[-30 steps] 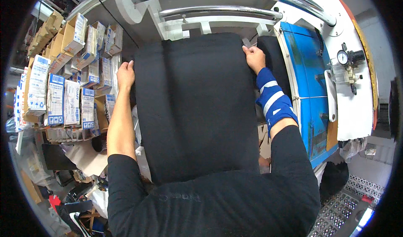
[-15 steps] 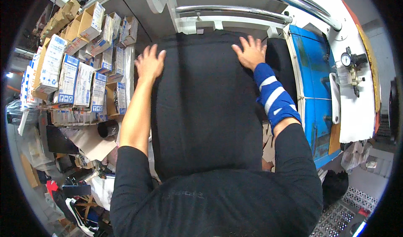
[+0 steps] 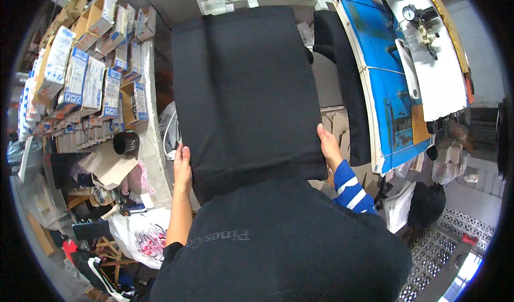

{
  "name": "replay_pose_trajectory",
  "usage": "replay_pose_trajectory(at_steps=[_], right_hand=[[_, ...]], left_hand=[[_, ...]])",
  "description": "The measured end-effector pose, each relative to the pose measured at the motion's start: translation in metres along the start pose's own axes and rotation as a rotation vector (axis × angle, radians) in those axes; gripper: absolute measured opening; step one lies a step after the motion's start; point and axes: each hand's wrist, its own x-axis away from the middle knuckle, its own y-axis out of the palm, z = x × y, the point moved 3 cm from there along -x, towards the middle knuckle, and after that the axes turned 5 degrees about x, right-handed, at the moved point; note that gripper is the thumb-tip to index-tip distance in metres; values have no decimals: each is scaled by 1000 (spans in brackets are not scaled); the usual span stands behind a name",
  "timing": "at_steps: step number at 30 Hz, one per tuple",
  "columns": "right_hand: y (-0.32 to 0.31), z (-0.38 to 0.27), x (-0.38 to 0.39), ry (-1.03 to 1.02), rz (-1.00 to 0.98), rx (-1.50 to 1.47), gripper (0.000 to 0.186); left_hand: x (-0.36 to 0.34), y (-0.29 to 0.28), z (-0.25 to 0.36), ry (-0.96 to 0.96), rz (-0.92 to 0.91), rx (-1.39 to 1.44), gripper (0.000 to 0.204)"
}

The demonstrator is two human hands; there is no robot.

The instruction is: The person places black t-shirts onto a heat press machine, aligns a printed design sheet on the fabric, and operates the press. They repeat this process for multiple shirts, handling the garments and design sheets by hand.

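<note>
A broad black cloth (image 3: 246, 98) lies flat and nearly smooth in front of me, its near end meeting my black shirt. It looks spread over a flat board, which it hides. At its left edge, low down, my left hand (image 3: 183, 172) is closed along the border with the fingers pointing away from me. My right hand (image 3: 330, 148) grips the opposite edge, thumb up against the cloth and the other fingers mostly hidden. A blue and white striped band (image 3: 350, 188) wraps my right forearm.
To the right stands a machine with a blue panel (image 3: 375, 82), a white top and a pressure gauge (image 3: 409, 14). A narrow black padded strip (image 3: 350, 88) runs beside the panel. Small cardboard boxes (image 3: 75, 80) are stacked at left, above a black cup (image 3: 126, 142). A white rail (image 3: 267, 3) crosses the far side.
Both hands have come back toward me from the cloth's far end, down along its sides to the near edges. They were spread open before. The view has shifted too.
</note>
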Motion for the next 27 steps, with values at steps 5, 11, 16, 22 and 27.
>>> replay_pose_trajectory(at_steps=[5, 11, 16, 22, 27], right_hand=[[-29, 6, 31, 128, -127, -517, 46], [-40, 31, 26, 70, -117, -535, 25], [-47, 42, 29, 6, -152, -562, 23], [-50, 49, 34, -16, -168, -631, 30], [-47, 49, 27, 50, -73, -579, 27]], left_hand=[[21, -40, -4, -195, -311, 286, 32], [39, -64, -14, -273, -301, 179, 26], [37, -62, -31, -183, -276, 231, 20], [44, -45, -38, -96, -336, 646, 30], [42, -53, -45, -113, -352, 669, 37]])
